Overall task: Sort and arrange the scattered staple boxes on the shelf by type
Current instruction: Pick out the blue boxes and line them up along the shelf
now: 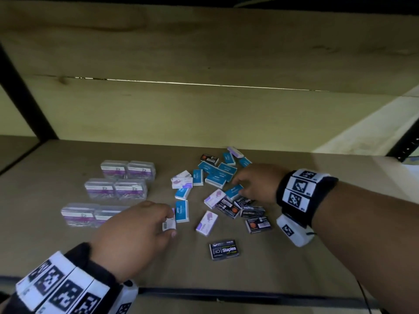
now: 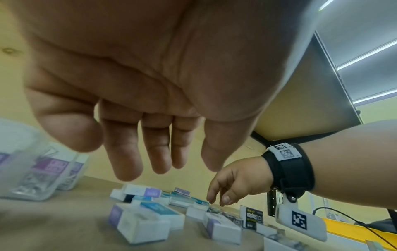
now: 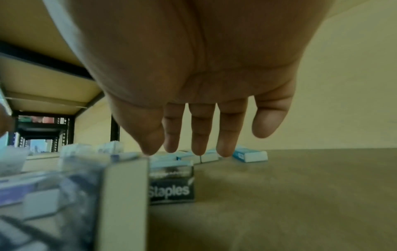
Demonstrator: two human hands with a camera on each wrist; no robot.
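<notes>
Small staple boxes lie scattered on the brown shelf (image 1: 294, 257): a blue cluster (image 1: 217, 175), purple-and-white ones (image 1: 206, 223), and black ones (image 1: 251, 210), with one black box (image 1: 224, 249) alone near the front. My left hand (image 1: 172, 223) hovers with relaxed fingers (image 2: 128, 152) just over a purple-and-white box (image 1: 167, 225), which lies next to a blue box (image 1: 182, 211). It grips nothing. My right hand (image 1: 238, 188) reaches into the pile, straight fingers (image 3: 201, 132) pointing down at a blue box (image 1: 232, 192). Whether it touches the box is unclear.
Several clear plastic cases with purple labels (image 1: 115, 189) stand in neat pairs at the left. A black upright post (image 1: 25, 98) frames the left side, and a wooden board (image 1: 204, 41) lies close overhead. The shelf's dark front edge (image 1: 226, 293) runs below my wrists.
</notes>
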